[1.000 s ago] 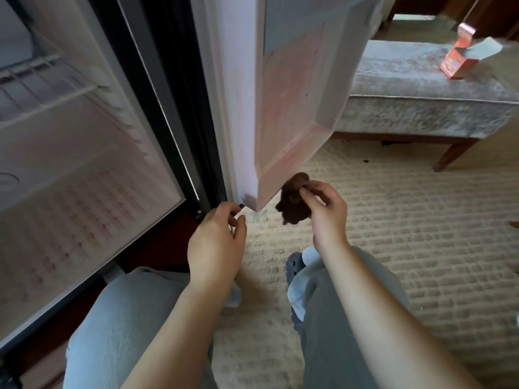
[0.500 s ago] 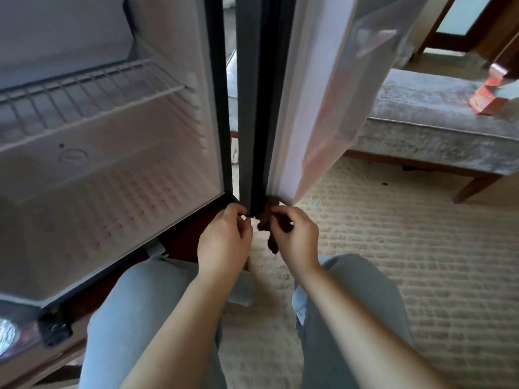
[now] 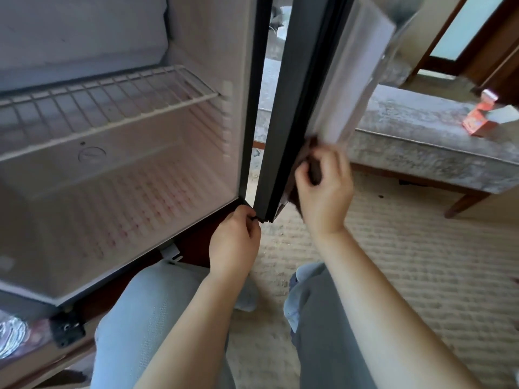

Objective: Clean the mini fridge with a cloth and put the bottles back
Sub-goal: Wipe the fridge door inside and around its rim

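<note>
Cloth (image 3: 314,171), dark brown and bunched, sits in the right hand (image 3: 325,197), whose curled fingers and thumb press it against the inner face of the fridge door (image 3: 283,108), low down near the bottom corner. The door stands open and is seen almost edge-on, with its black seal facing me. The left hand (image 3: 234,242) is curled too, pinching the door's bottom corner. I take that as a brace, so the door does not swing away under the rubbing. Both knees are on the carpet (image 3: 421,262) close to the cabinet, which puts the low edge within easy reach.

The mini fridge (image 3: 196,37) gapes beside them. Its white wire shelf (image 3: 112,102) is bare and the floor of the box below has nothing standing on it, so I judge the wiping stage is under way and the restocking is not yet begun.

Much is hard to read. The right hand is smeared with motion, and most of the cloth is buried under its fingers or tucked behind the door edge, so I cannot say which part of the lining it touches. What the left fingertips grip is only a small dark speck. No bottle shows anywhere. Something shiny is cut off at the bottom left corner, and I cannot tell what it is. An orange box (image 3: 477,124) lies on the padded counter (image 3: 421,136) behind.
</note>
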Demonstrator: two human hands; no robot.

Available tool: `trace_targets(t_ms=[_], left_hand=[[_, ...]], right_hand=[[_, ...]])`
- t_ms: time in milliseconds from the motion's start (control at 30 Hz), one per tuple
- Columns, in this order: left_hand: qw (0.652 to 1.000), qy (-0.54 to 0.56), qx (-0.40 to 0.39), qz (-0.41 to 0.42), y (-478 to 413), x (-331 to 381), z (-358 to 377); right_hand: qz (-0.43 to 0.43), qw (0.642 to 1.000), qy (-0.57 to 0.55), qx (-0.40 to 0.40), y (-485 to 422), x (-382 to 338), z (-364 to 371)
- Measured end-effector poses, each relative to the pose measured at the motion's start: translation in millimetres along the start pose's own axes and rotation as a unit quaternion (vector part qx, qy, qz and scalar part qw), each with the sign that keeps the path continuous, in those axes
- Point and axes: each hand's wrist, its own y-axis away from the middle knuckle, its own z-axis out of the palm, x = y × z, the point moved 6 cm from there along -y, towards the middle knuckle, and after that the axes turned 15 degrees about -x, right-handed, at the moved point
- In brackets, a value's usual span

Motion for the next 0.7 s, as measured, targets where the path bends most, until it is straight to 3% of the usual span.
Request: trace_targets(t_ms=[100,167,267,467,533,633,700], left_hand=[[1.0,-0.003,-0.01,0.006,2.5,0.6,1.8],[1.0,-0.005,-0.015,0.019,3.1,2.7,-0.5],[0.999,0.001,-0.012,0.031,4.6,8.2,-10.3],[0.998,-0.012,0.003,0.059,13.0,31.3,-32.2],[0.997,-0.026,0.005,0.079,15.0,46.7,-39.5],[0.993,-0.041,0.018,0.105,16.2,74.6,-57.9],[0.99,-0.051,0.037,0.127,17.1,94.1,-74.5]], right_hand=[[0.064,0.989,0.012,-0.136,47.6,36.5,39.8],[0.087,0.982,-0.012,-0.167,51.5,47.2,41.6],[0.068,0.989,-0.041,-0.121,10.4,31.9,12.7],[-0.068,0.991,-0.091,0.073,-125.4,-36.2,-79.2],[-0.066,0.988,-0.108,0.087,-141.1,-41.5,-84.1],[-0.009,0.993,-0.119,0.011,-111.9,-25.3,-48.1],[0.043,0.987,-0.109,-0.107,-79.4,-5.8,-15.8]])
